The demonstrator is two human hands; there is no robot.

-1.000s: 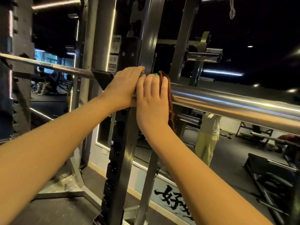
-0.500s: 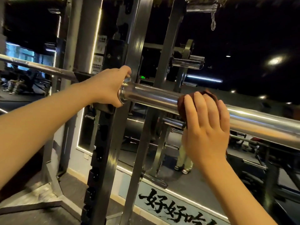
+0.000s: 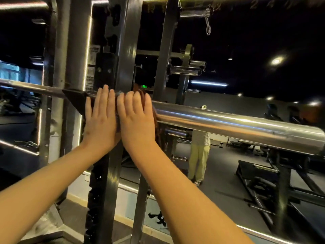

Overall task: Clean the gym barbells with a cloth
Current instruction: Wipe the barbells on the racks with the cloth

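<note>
Most of the cloth [image 3: 140,90] hides under the right hand [image 3: 136,118]; the barbell [image 3: 228,122] runs off the left edge.

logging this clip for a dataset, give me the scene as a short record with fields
setting: gym, barbell resting on a steel rack upright
left hand: fingers laid flat over the bar by the upright
right hand: fingers curved over a brown cloth
cloth position: inner end of the barbell sleeve
hands: side by side, close together
background: person in light trousers, apparently a mirror reflection
</note>
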